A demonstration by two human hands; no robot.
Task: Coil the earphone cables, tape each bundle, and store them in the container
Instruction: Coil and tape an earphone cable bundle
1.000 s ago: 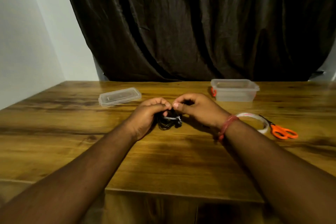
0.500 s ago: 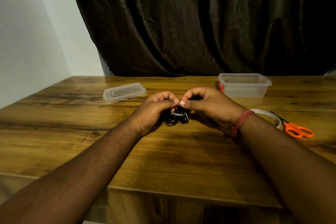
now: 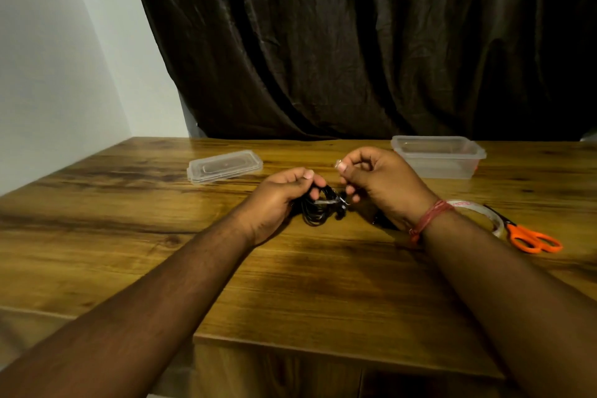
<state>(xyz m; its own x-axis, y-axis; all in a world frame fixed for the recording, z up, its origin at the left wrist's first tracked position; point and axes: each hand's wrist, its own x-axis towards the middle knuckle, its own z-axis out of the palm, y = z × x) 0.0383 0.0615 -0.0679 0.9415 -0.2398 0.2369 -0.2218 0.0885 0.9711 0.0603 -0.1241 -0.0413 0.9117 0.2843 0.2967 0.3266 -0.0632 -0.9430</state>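
Observation:
My left hand (image 3: 284, 197) grips a coiled bundle of black earphone cable (image 3: 318, 208) just above the wooden table (image 3: 290, 284). A strip of clear tape shines across the bundle. My right hand (image 3: 378, 184) is beside it on the right, fingers curled, thumb and forefinger pinched together near the tape's end; whether they hold tape is too small to tell. The clear plastic container (image 3: 439, 157) stands open behind my right hand. A roll of clear tape (image 3: 478, 213) lies by my right wrist.
The container's clear lid (image 3: 224, 166) lies at the back left of the table. Orange-handled scissors (image 3: 529, 236) lie right of the tape roll. A dark curtain hangs behind the table, and a white wall stands to the left.
My right hand has lifted up and away from the bundle; before, both hands' fingertips met over it. The camera has shifted slightly.

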